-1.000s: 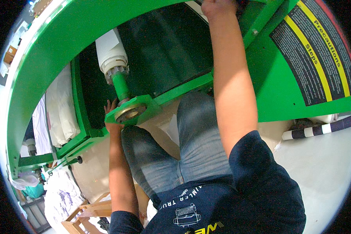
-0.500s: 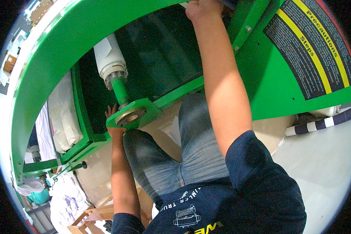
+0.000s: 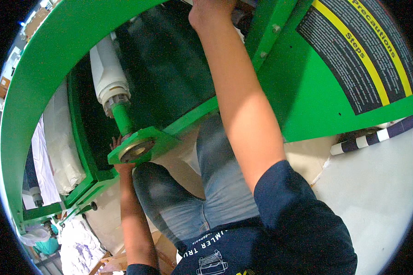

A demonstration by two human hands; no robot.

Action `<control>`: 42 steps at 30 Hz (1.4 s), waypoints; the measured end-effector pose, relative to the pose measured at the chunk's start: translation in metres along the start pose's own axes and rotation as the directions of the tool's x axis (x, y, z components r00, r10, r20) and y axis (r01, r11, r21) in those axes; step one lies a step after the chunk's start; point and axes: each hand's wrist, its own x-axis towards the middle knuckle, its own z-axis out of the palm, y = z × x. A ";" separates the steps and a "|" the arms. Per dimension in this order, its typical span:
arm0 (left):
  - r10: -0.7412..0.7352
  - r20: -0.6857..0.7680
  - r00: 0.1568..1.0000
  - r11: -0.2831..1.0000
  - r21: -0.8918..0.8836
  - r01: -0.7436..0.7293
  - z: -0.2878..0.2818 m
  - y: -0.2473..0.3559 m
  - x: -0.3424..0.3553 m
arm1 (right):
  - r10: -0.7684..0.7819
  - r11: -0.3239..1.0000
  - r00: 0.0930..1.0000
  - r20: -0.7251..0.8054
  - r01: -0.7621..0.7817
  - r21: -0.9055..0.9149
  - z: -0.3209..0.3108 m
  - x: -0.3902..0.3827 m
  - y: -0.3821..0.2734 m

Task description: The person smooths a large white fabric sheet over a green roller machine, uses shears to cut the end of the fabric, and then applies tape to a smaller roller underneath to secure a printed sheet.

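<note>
My left hand [image 3: 123,166] is at a green plate with a round metal bearing ring [image 3: 136,151]. The plate covers part of the palm, and the fingers stretch up apart behind it. A green shaft [image 3: 122,118] runs up from the ring into a roll of white material [image 3: 106,73]. My right hand [image 3: 211,14] reaches high into the green machine frame [image 3: 271,32], close to its right upright. Its fingers lie beyond the upper edge of the picture, so what they touch is hidden.
A black panel with yellow stripes and small print [image 3: 353,59] is on the machine's right side. Below it lies a dark-and-white striped roll [image 3: 371,139]. Pale wrapped rolls [image 3: 62,137] hang at left. White cloth [image 3: 80,243] and a wooden stand [image 3: 110,263] are at lower left.
The whole view has shifted, so the machine and both arms appear farther left. My left hand keeps its place by the plate; my right hand stays high in the frame.
</note>
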 end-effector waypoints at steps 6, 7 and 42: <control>0.044 -0.029 0.999 0.999 0.005 -0.044 0.003 -0.009 0.002 | -0.031 0.995 0.997 0.076 0.023 0.099 -0.013 0.061 0.009; 0.031 -0.035 0.999 1.000 -0.004 -0.031 0.003 -0.010 0.001 | -0.026 0.994 0.996 0.082 0.017 0.108 -0.014 0.067 0.011; 0.098 -0.162 0.982 0.977 0.203 -0.064 0.022 -0.039 -0.014 | 0.070 0.978 0.959 0.275 -0.121 0.173 -0.008 0.071 0.029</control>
